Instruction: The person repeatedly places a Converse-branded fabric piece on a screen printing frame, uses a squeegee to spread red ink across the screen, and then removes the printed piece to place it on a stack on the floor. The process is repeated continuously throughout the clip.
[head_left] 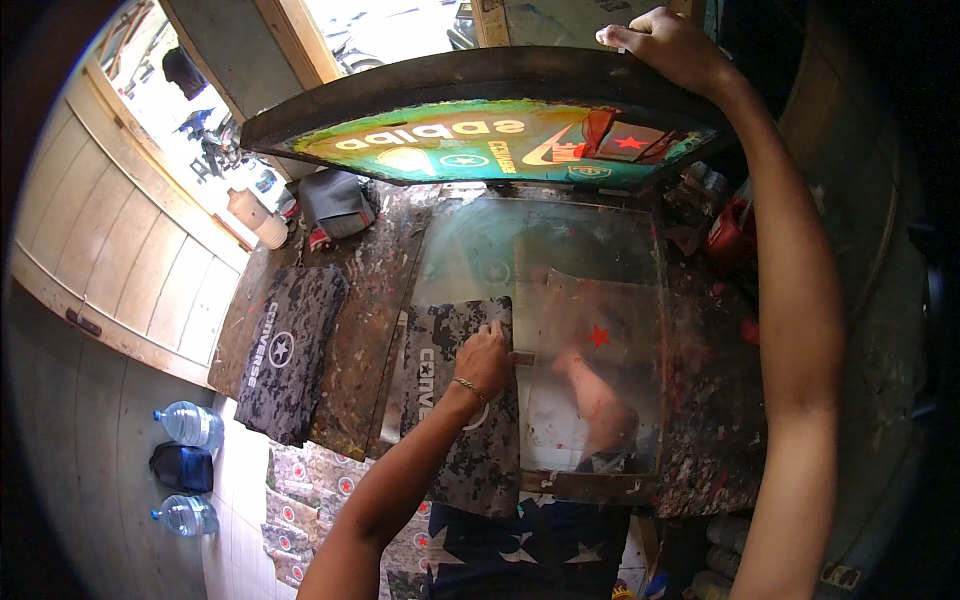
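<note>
My right hand (668,48) is closed round the upper right edge of a raised screen-printing frame (400,85), which stands tilted up at the back of the worktable. Its mesh (400,150) glows green and yellow, with several lettered and star designs in it. Lower down, my left hand (484,362) has its fingers bent and pinching a grey camouflage cloth piece (455,470) near its upper right edge. Pale lettering and a round emblem are printed on this cloth. It lies over the left part of a glass plate (590,235), on which a red star (598,336) shows.
A stack of printed camouflage cloth (290,355) lies on the stained table (690,430) at left. Behind it are a grey folded item (338,203) and a plastic bottle (255,218). Printed pieces (300,500) cover part of the floor, near water jugs (190,425). A red container (732,228) stands right.
</note>
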